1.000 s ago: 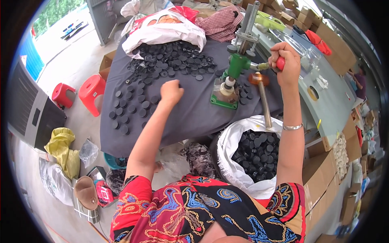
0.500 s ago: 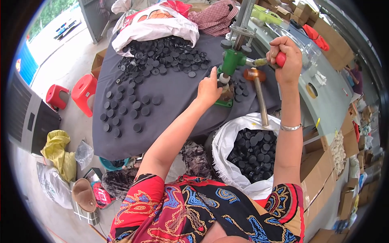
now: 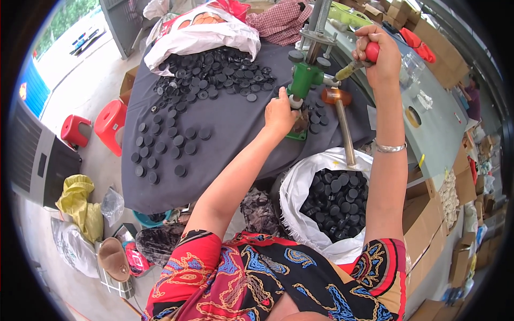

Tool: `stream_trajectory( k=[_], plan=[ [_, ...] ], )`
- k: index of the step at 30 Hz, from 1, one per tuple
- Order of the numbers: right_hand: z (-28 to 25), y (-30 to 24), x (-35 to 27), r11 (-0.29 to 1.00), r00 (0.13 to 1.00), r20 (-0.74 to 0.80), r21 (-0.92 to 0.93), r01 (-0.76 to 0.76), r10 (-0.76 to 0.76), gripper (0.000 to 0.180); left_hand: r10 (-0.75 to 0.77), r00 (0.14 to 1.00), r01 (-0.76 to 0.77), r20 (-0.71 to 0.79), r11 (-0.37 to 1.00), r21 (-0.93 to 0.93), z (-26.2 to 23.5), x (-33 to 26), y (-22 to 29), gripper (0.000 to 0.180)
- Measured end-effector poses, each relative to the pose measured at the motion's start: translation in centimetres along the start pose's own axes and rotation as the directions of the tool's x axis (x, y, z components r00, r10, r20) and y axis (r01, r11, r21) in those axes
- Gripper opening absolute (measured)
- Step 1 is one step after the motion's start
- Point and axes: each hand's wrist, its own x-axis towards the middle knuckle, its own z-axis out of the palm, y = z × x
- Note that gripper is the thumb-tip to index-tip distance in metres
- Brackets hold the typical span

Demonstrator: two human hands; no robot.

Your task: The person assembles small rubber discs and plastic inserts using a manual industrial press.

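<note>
Left hand (image 3: 279, 113) at green press (image 3: 303, 80) base, right hand (image 3: 377, 52) gripping red lever handle (image 3: 371, 52).

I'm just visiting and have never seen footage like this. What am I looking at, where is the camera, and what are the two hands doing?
There is no robot here: a person works with bare hands, and the round, bent picture comes from a wide-angle camera worn on the head, looking down. The right hand grips the red-tipped lever of a small green hand press. The left hand rests at the foot of the press. The press stands on a table under a dark cloth, strewn with many black round caps. Below the table edge, a white sack holds more such caps. A wooden-handled mallet lies beside the press.
</note>
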Motion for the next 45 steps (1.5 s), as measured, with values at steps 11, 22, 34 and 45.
stream_trajectory(
  k=[11, 22, 34, 45],
  plan=[
    [0.3, -0.1, 0.0, 1.0, 1.0, -0.022, -0.023, 0.02, -0.021, 0.026, 0.068, 0.967, -0.137, -0.246, 0.951, -0.276, 2.6, -1.1, -3.4, 0.082],
    [0.7, 0.1, -4.0, 0.993, 0.996, 0.014, -0.073, 0.094, -0.094, 0.025, 0.067, 0.98, -0.118, -0.189, 0.954, -0.276, 3.4, 0.0, -2.5, 0.082],
    [0.7, 8.4, -16.8, 0.671, 0.838, 0.341, -0.501, 0.546, -0.427, 0.013, 0.156, 0.955, -0.224, -0.254, 0.939, -0.263, 0.3, -2.8, -4.8, 0.063],
    [1.7, 2.0, -10.5, 0.947, 0.986, 0.093, -0.28, 0.156, -0.135, 0.02, 0.05, 0.982, 0.079, -0.182, 0.768, 0.636, -11.7, -8.5, -14.2, 0.015]
  ],
)
